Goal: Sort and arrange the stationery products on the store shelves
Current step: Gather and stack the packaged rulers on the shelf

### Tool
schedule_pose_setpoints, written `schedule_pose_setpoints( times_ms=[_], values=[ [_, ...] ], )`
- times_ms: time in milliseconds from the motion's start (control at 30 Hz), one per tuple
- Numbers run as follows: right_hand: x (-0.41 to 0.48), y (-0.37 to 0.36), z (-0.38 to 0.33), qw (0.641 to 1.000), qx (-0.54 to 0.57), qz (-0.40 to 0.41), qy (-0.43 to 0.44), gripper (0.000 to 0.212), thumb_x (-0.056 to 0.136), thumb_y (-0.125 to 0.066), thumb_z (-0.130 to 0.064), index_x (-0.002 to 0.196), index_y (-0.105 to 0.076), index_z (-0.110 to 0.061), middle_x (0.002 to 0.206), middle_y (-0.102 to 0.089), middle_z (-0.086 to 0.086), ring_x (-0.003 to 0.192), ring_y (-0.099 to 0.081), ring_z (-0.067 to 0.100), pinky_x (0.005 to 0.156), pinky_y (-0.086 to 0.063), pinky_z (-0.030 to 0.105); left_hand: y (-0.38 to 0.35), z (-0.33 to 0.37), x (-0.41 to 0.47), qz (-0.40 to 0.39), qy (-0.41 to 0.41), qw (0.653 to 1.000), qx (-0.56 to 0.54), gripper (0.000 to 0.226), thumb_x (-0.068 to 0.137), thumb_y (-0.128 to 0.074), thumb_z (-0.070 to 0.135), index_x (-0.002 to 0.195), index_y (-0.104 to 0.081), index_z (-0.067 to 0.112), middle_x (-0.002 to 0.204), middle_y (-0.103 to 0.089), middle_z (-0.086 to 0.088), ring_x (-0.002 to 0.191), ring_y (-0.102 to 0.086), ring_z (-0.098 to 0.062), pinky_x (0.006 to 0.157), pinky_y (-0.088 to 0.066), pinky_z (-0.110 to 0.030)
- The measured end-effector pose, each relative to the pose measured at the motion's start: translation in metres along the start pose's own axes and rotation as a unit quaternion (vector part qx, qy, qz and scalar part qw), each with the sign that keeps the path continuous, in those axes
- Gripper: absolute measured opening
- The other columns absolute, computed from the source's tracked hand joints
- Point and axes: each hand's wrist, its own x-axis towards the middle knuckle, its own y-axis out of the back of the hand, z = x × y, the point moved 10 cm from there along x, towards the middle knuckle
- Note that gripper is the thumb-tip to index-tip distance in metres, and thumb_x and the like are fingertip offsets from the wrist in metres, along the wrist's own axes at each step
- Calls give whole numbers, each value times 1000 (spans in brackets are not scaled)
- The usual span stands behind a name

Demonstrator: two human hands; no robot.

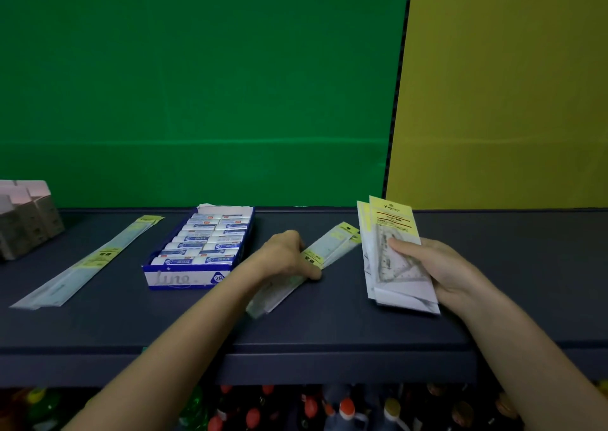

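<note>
Fingers of left hand [286,254] pinch short ruler packs [307,262] on shelf [329,328]; right hand [431,266] grips set-square packs [391,252]. Long rulers [88,261], eraser box [200,249] apparently placed; held packs remain.

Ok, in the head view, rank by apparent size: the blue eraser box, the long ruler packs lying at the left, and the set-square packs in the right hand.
1. blue eraser box, largest in area.
2-3. long ruler packs and set-square packs: too close to rank; the rulers are longer but narrower.
</note>
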Motion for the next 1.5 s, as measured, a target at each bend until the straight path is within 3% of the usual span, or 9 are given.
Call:
schedule_pose_setpoints(
  times_ms=[133,267,400,567,700,1000,1133,1267,1500],
  values=[
    [-2,1,4,1000,3,-11,-3,11,84,-63,-11,93,-67,-7,74,-75,7,61,-71,19,57,-58,29,-2,4,-3,-11,0,1000,-25,31,72,-71,27,97,-60,11,91,-61,-4,79,-57,-17,65,-43,-27],
    [-6,-3,6,999,38,-29,-16,14,85,-61,-11,97,-66,-6,73,-75,8,61,-71,19,53,-58,29,5,9,-10,15,-36,999,23,34,80,-61,29,104,-56,6,93,-59,-6,79,-55,-20,68,-43,-29],
    [-10,-10,1,994,106,-37,-16,17,87,-58,-10,102,-63,-5,68,-74,7,57,-71,18,48,-57,28,10,15,-33,-33,-82,975,-202,25,90,-53,15,110,-48,1,77,-64,-5,55,-62,-21,58,-55,-30],
    [-24,-40,-13,988,131,-72,37,16,89,-54,-13,102,-63,-10,74,-75,5,62,-72,16,47,-55,26,38,0,-74,-8,-100,908,-406,17,91,-52,10,107,-50,6,77,-68,-6,50,-63,-19,48,-53,-22],
    [-38,-88,-13,986,94,-118,69,23,88,-56,-17,110,-63,-15,91,-76,7,73,-73,19,51,-56,27,62,-52,-107,56,-74,896,-435,21,91,-51,13,111,-51,5,79,-67,-5,52,-61,-19,51,-53,-23],
    [-57,-234,13,974,101,-203,14,24,88,-57,-16,110,-64,-11,85,-76,5,68,-73,16,51,-57,26,118,-188,-207,201,27,869,-451,16,90,-52,11,100,-55,-1,87,-60,-17,48,-59,-14,47,-50,-20],
    [-76,-313,30,968,103,-227,1,23,87,-58,-14,109,-65,-12,86,-76,4,67,-72,14,50,-56,26,148,-255,-257,244,75,843,-473,18,91,-51,11,101,-56,-2,58,-60,-8,39,-56,-11,39,-45,-17],
    [-98,-398,52,961,108,-255,-13,21,87,-58,-15,107,-65,-13,85,-76,4,70,-73,16,55,-58,29,179,-325,-305,268,108,836,-467,24,90,-52,14,109,-56,0,80,-54,-17,46,-56,-10,42,-47,-18],
    [-127,-533,73,955,94,-282,8,22,88,-58,-16,109,-64,-15,94,-75,4,76,-72,16,62,-59,31,232,-426,-374,305,108,839,-438,25,89,-54,18,106,-59,1,79,-58,-15,54,-59,-15,46,-50,-21]
  ],
)
